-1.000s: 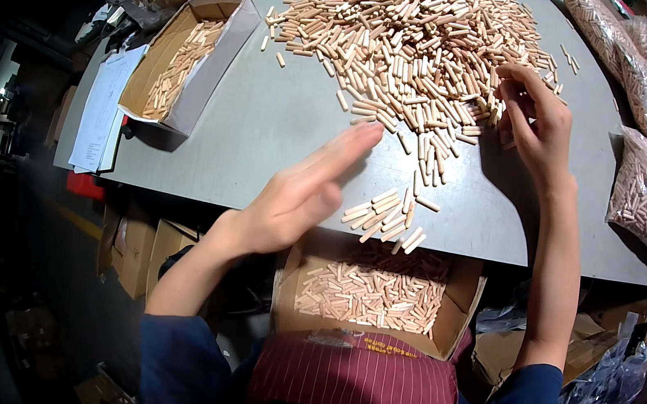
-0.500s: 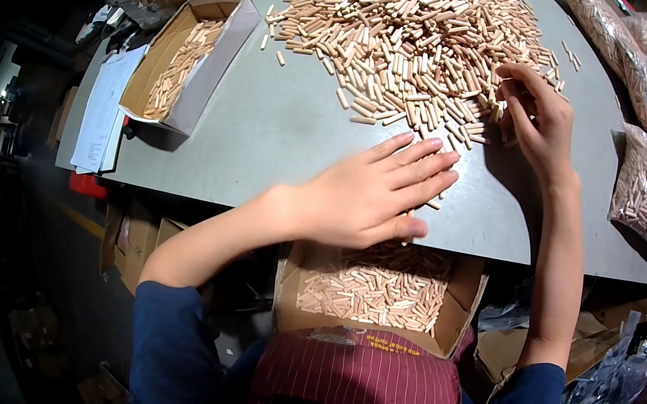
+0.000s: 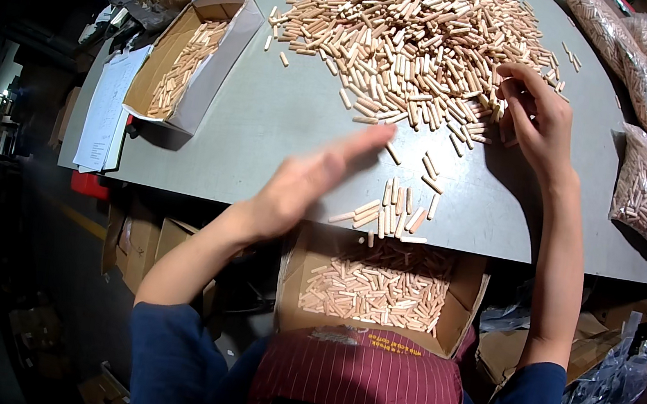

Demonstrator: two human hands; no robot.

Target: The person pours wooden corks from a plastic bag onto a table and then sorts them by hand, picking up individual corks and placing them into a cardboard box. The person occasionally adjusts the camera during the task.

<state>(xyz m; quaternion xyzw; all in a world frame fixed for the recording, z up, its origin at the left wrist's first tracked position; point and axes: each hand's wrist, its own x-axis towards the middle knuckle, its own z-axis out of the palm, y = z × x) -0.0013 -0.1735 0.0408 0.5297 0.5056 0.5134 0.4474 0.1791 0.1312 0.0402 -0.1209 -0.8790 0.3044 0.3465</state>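
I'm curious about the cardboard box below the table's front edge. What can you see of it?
The cardboard box is plain brown and open at the top, with upright walls. Many small, pale wooden pegs lie jumbled inside, covering much of its bottom and touching it. It sits just below the front edge of the grey table, its far part in shadow. Its near side is close to the striped maroon apron; whether they touch, or what supports the box, I can't tell.
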